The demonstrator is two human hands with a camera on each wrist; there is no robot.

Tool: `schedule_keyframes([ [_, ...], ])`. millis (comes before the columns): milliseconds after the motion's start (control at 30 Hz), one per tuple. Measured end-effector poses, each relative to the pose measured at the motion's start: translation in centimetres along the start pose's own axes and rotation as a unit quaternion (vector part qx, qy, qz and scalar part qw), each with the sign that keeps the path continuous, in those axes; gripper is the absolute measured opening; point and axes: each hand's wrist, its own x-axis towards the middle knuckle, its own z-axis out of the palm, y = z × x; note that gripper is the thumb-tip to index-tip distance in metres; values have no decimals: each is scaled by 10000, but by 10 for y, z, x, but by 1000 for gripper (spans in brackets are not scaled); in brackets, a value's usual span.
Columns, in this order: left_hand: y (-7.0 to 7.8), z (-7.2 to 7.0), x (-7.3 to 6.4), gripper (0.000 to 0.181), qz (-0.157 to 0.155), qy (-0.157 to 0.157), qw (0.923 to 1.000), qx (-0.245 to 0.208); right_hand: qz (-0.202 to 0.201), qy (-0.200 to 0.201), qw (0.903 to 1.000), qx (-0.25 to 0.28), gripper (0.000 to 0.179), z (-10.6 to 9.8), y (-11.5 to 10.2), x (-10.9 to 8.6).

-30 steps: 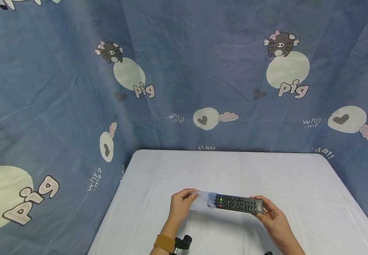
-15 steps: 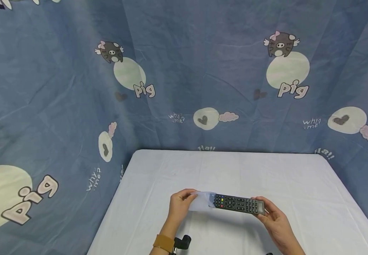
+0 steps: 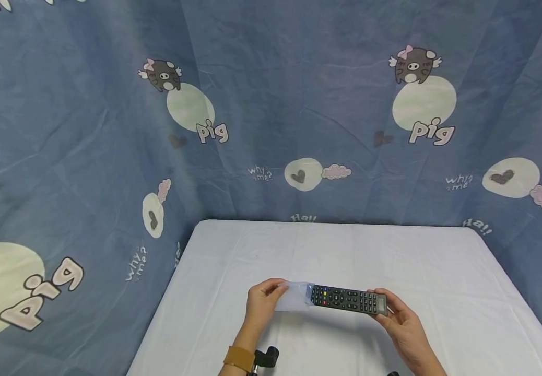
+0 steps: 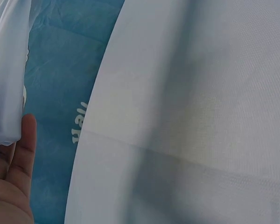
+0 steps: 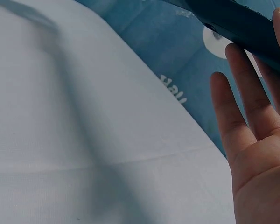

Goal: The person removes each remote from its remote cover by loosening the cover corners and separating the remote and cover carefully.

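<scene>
A black remote control [image 3: 348, 300] with many buttons is held above the table, its left end at the mouth of a translucent plastic sleeve [image 3: 293, 296]. My left hand [image 3: 260, 303] pinches the sleeve's far left end between thumb and fingers. My right hand [image 3: 404, 329] grips the remote's right end, thumb in front and fingers behind. In the left wrist view the plastic sleeve [image 4: 8, 79] hangs by the fingers. The right wrist view has the dark side of the remote [image 5: 242, 28] at the top, with the lower fingers extended away from it.
A white-covered table [image 3: 346, 250] lies below both hands. Blue printed curtain [image 3: 261, 104] stands behind it and along the left. A brown band [image 3: 239, 358] and a black device [image 3: 267, 357] sit at the left wrist.
The left hand and sleeve have shifted slightly left. The remote has also drifted a little left, and the sleeve's bunched mouth sits closer to its left tip.
</scene>
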Motion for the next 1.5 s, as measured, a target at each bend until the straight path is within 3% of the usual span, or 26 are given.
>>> schedule_keyframes([
  [300,0,-3,-1,9,-36,5,10000,18,-66,23,9999,91,47,1,0,-1],
  [733,-5,-6,0,9,-90,32,9999,61,-52,-162,9996,206,52,-2,1,-1],
  [833,-6,-10,2,7,-233,238,9994,68,-53,-23,9997,220,50,-10,1,-2],
  [967,-8,-18,5,7,-393,765,9963,19,-282,286,9982,453,43,-24,3,-4],
  [1033,-9,-20,6,8,-420,883,9952,-18,-434,235,9969,608,44,-28,5,-6],
  [1200,-11,-19,5,7,-508,760,9958,-43,-611,-88,9946,835,46,-29,8,-7],
  [1500,-11,-19,4,7,-543,807,9952,-71,-736,133,9923,990,45,-29,12,-5],
])
